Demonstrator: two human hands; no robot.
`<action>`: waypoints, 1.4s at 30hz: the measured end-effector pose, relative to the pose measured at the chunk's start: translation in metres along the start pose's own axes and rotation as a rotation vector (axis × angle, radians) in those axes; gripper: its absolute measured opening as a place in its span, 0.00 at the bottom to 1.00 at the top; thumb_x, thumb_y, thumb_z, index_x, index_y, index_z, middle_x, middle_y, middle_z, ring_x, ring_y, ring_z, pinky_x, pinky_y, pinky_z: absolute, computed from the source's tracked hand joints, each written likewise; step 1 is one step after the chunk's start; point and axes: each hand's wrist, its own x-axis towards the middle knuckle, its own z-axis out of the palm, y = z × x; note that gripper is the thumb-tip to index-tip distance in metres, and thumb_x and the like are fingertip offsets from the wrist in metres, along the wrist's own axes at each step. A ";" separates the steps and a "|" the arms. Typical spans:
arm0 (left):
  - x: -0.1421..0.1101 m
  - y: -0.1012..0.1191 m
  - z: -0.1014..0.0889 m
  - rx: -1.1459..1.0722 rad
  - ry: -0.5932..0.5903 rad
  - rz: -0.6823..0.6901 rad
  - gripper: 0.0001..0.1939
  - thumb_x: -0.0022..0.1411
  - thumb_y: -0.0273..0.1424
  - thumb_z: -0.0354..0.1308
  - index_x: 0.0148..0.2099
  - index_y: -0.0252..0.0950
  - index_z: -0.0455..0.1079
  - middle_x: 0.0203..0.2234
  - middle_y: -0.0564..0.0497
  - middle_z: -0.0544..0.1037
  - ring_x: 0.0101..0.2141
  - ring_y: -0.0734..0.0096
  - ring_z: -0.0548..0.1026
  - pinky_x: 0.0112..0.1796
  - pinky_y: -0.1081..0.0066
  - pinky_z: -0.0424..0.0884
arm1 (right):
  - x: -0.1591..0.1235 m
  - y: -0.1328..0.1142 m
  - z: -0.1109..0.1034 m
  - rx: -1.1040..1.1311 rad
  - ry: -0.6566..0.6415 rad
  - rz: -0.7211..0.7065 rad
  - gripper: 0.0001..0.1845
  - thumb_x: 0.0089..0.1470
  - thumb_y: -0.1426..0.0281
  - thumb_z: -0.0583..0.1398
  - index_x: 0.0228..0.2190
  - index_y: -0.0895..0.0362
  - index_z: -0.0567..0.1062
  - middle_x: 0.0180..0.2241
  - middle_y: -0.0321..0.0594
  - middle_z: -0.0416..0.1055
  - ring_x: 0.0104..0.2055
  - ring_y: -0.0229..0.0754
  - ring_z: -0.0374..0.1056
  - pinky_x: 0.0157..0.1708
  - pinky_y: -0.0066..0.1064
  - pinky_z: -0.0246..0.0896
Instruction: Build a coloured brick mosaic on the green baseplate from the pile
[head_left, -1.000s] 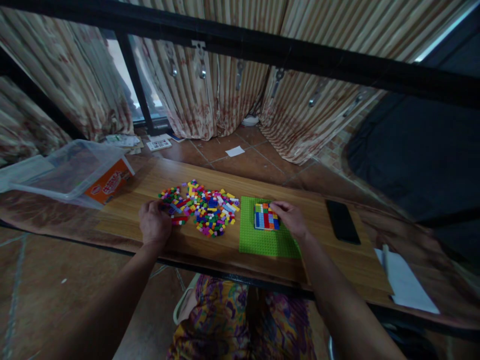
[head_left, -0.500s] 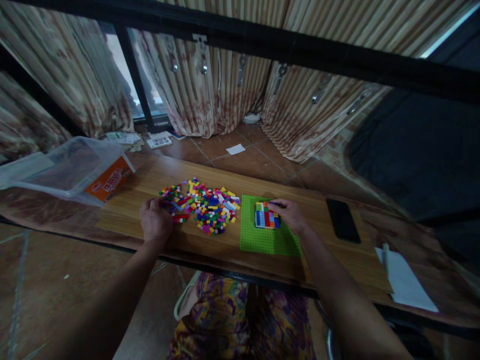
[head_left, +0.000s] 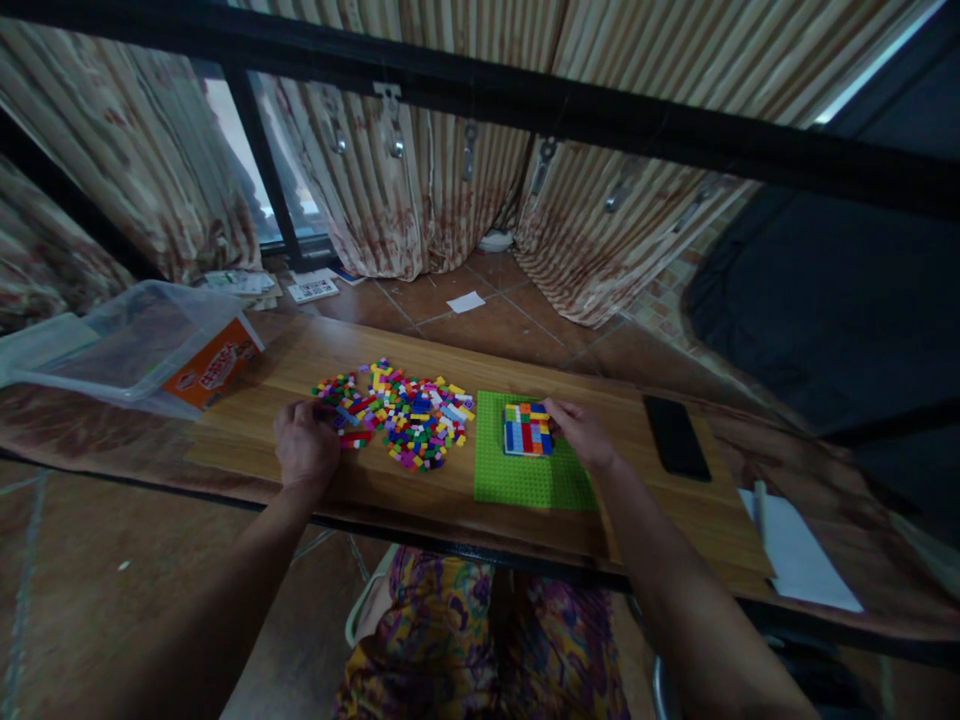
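"Both gripping?"

"Can't tell: the left hand (head_left: 306, 442) curls beside loose bricks (head_left: 424, 415), the right hand (head_left: 581, 432) at a corner of the brick block (head_left: 527, 432) on the green baseplate (head_left: 495, 482)."

"Risk?"

"Pressing off-centre could pop pieces loose."

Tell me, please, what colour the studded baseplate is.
The baseplate is green, best seen in the head view.

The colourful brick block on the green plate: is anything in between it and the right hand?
Nothing visible is. The right hand is at the brick block's far right corner; whether the fingertips touch it is unclear. The loose bricks lie left of the green plate, out of the way.
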 end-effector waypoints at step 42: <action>-0.002 0.001 -0.001 0.068 -0.025 0.018 0.17 0.58 0.23 0.48 0.47 0.30 0.72 0.45 0.37 0.72 0.50 0.53 0.68 0.54 0.56 0.65 | -0.026 -0.006 0.013 -0.320 0.368 -0.206 0.28 0.52 0.48 0.57 0.40 0.59 0.78 0.35 0.47 0.77 0.32 0.45 0.70 0.37 0.39 0.66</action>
